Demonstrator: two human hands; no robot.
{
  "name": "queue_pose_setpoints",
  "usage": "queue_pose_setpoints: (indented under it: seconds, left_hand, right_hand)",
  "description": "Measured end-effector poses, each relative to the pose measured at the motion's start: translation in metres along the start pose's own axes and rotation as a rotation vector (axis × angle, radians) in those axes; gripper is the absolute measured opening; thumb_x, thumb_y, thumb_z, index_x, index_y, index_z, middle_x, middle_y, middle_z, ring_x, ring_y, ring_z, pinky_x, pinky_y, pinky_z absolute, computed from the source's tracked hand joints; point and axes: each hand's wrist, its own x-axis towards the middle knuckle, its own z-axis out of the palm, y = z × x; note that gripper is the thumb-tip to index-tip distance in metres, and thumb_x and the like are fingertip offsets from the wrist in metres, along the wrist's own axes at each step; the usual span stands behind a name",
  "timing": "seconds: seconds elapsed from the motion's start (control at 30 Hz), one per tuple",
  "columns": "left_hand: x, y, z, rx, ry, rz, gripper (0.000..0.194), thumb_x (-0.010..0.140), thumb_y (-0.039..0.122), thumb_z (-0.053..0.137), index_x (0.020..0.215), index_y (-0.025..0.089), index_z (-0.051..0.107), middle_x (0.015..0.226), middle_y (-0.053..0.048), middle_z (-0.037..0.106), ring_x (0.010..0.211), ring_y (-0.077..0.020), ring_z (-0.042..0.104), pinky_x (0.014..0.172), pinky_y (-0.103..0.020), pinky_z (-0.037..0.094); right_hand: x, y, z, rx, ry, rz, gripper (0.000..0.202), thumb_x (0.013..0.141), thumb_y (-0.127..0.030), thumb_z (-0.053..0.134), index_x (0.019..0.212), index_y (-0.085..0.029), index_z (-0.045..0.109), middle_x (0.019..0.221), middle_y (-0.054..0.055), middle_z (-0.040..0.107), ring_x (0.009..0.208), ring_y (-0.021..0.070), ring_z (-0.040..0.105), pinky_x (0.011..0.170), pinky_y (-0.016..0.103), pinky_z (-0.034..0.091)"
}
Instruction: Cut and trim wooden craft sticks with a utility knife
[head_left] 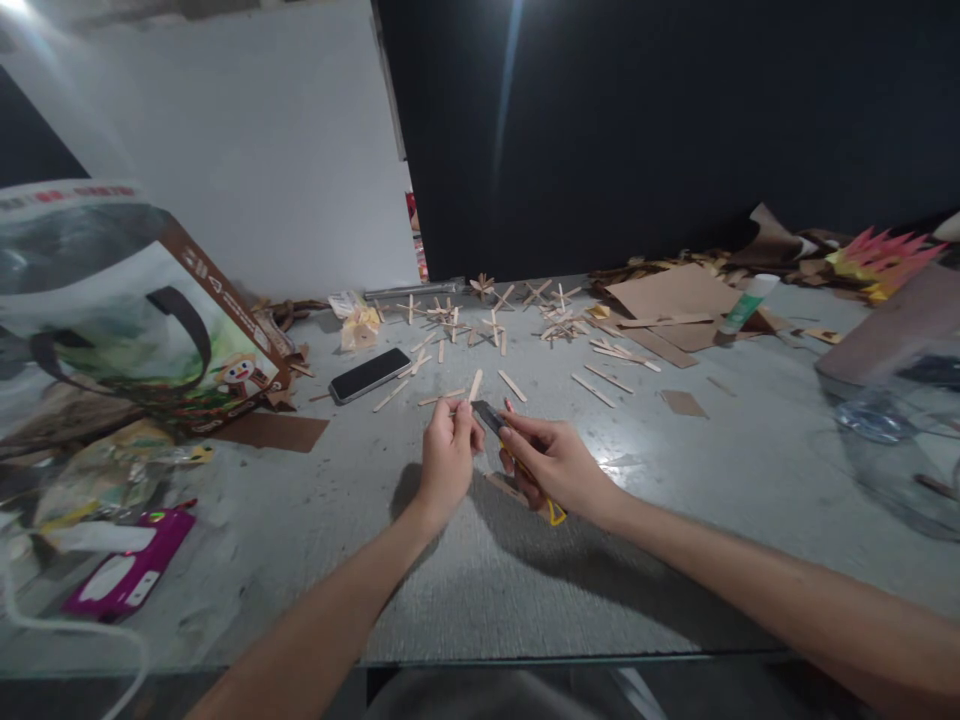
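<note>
Between thumb and fingers, my left hand (448,450) pinches a wooden craft stick (475,385) that points up and away from me. My right hand (551,462) is wrapped around a yellow and black utility knife (491,416). The knife's front end lies against or very close to the stick by my left thumb; whether it touches, I cannot tell. Beneath my right hand, another craft stick (506,487) lies on the table. Just beyond my hands are more loose sticks, one of them a short stick (512,386). Farther back, several sticks are joined into crossed shapes (562,322).
A phone (370,376) lies left of the sticks. Farther left stand a large printed bag (150,320) and a magenta device (133,565) with a white cable. Cardboard sheets (675,295) and a green-white glue tube (748,305) sit at back right. The table's front edge (525,658) is near me.
</note>
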Motion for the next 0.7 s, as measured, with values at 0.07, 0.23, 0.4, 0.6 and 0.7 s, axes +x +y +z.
queue_pose_setpoints:
  seconds: [0.07, 0.23, 0.4, 0.6, 0.7]
  left_hand:
    - [0.0002, 0.0001, -0.0001, -0.002, 0.003, -0.003, 0.04, 0.098, 0.059, 0.052, 0.08, 0.024, 0.046, 0.054, 0.008, 0.049, 0.05, -0.0111, 0.047, 0.053, -0.024, 0.038]
    - [0.0008, -0.0001, -0.0001, -0.022, 0.002, -0.016, 0.04, 0.097, 0.06, 0.053, 0.081, 0.024, 0.047, 0.054, 0.008, 0.048, 0.049, -0.0109, 0.046, 0.052, -0.024, 0.036]
    - [0.0017, -0.0009, 0.0003, -0.045, -0.004, -0.028, 0.04, 0.096, 0.06, 0.054, 0.08, 0.024, 0.046, 0.054, 0.008, 0.047, 0.048, -0.0106, 0.045, 0.05, -0.024, 0.035]
    - [0.0017, 0.0004, -0.0003, -0.045, -0.001, -0.032, 0.04, 0.096, 0.06, 0.053, 0.08, 0.024, 0.046, 0.053, 0.009, 0.046, 0.047, -0.0101, 0.043, 0.05, -0.024, 0.034]
    - [0.0015, 0.0, -0.0006, -0.028, 0.003, -0.028, 0.041, 0.097, 0.06, 0.053, 0.08, 0.024, 0.046, 0.053, 0.008, 0.047, 0.048, -0.0102, 0.044, 0.05, -0.024, 0.034]
  right_hand:
    - [0.0015, 0.0024, -0.0006, 0.02, -0.007, -0.002, 0.043, 0.095, -0.062, 0.059, 0.094, -0.019, 0.063, 0.063, -0.008, 0.054, 0.032, 0.0046, 0.044, 0.03, 0.018, 0.039]
    - [0.0037, 0.0066, -0.0015, 0.089, -0.014, 0.034, 0.047, 0.092, -0.064, 0.063, 0.104, -0.019, 0.066, 0.063, -0.009, 0.053, 0.032, 0.0052, 0.043, 0.028, 0.02, 0.039]
    - [0.0035, 0.0058, -0.0014, 0.124, -0.027, 0.047, 0.05, 0.091, -0.065, 0.065, 0.106, -0.018, 0.067, 0.063, -0.009, 0.052, 0.033, 0.005, 0.041, 0.029, 0.021, 0.04]
    - [0.0054, 0.0058, -0.0031, 0.175, -0.048, 0.092, 0.053, 0.088, -0.068, 0.068, 0.107, -0.019, 0.067, 0.063, -0.009, 0.052, 0.034, 0.0043, 0.039, 0.031, 0.019, 0.039]
    - [0.0062, 0.0052, -0.004, 0.216, -0.056, 0.133, 0.053, 0.086, -0.068, 0.07, 0.108, -0.02, 0.067, 0.063, -0.009, 0.052, 0.035, 0.0036, 0.038, 0.031, 0.018, 0.036]
